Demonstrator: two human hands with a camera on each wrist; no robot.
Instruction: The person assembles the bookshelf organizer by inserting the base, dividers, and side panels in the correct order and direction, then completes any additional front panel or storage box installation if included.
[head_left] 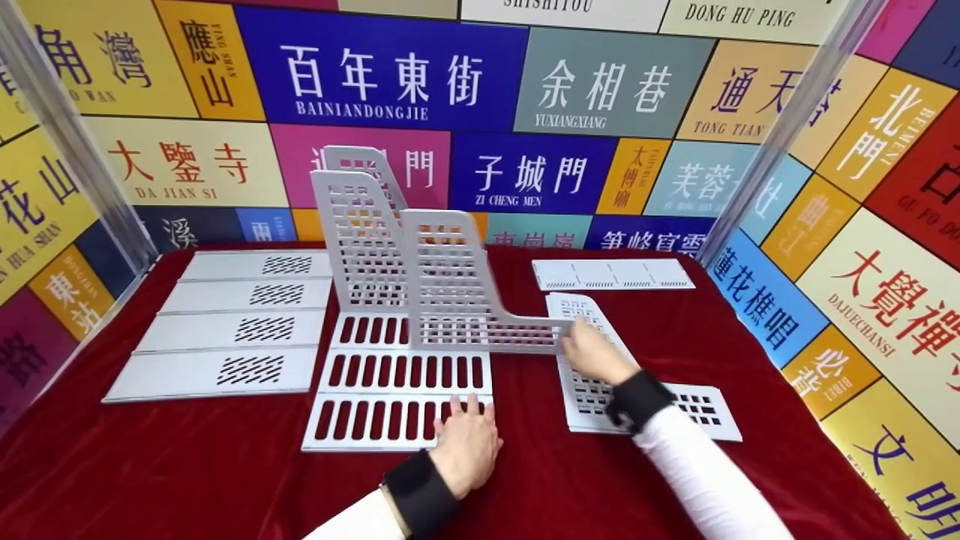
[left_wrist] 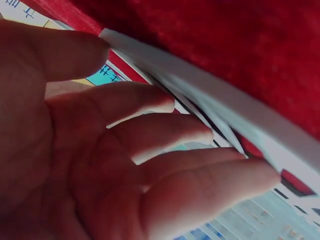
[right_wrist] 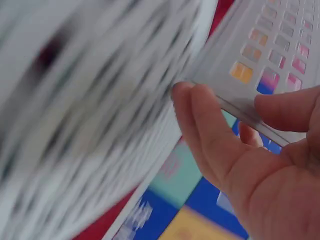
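**Divider panel held upright over slotted base**

Left hand [head_left: 466,442] lies flat, fingers straight, pressing the near edge of the slotted base plate [head_left: 397,401], apparently to pin it to the red velvet cloth [head_left: 187,465]. Right hand [head_left: 596,351] pinches the low foot of an L-shaped perforated divider [head_left: 457,289], thumb over the edge, holding it vertical above the base's middle rows. A second divider [head_left: 354,225] stands behind it. Parts are thin, matte grey, likely plastic, with rounded corners and grid cut-outs. Another divider [head_left: 600,390] lies flat under the right wrist. Four flat vented panels [head_left: 225,330] lie in a row to the left; a long strip [head_left: 611,274] lies at the back right.
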